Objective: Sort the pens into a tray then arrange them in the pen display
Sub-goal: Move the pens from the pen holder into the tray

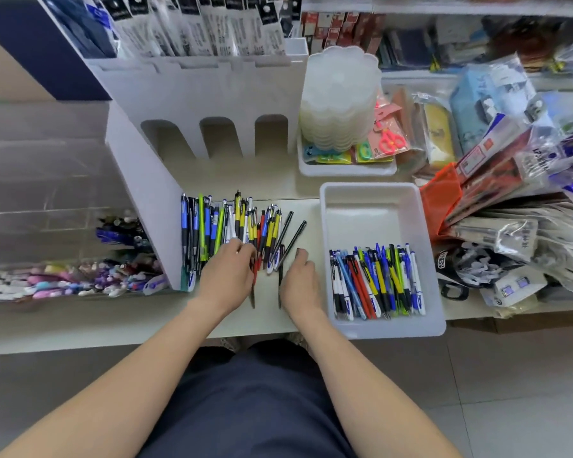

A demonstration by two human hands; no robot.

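Head view | pens [239, 226] on white counter [146, 322] | stocked shelves [411, 38] behind | tiled floor [510, 391]

Arms stretched forward; left grip [227, 274] holds red pen [254, 282], right grip [301, 280] black pen [280, 292].

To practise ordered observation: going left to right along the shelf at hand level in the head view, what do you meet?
clear bin holding pens → white divider → left hand → right hand → white tray → stacked packets
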